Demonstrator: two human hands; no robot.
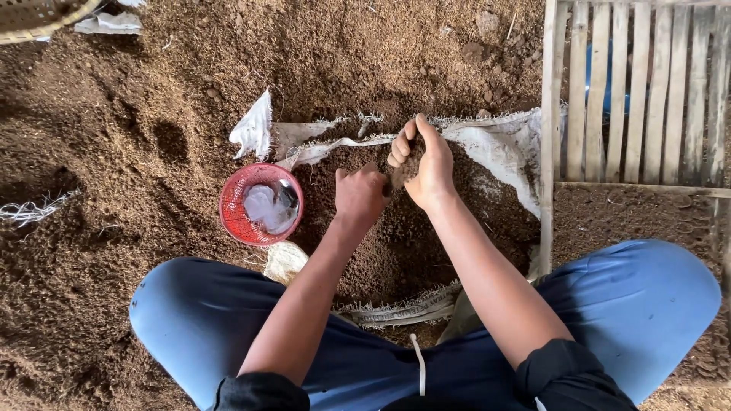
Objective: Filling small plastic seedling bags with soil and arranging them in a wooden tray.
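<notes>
At frame centre, brown soil [426, 228] on a woven sack [502, 144] is being pinched by the cupped right hand [425, 164]; the left hand [359, 196], fisted, is being pressed into it just beside.

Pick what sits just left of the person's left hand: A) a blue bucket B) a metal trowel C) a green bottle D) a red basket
D: a round red basket with something pale inside rests on the brown soil right beside the left hand, which is dug into the open sack.
</notes>
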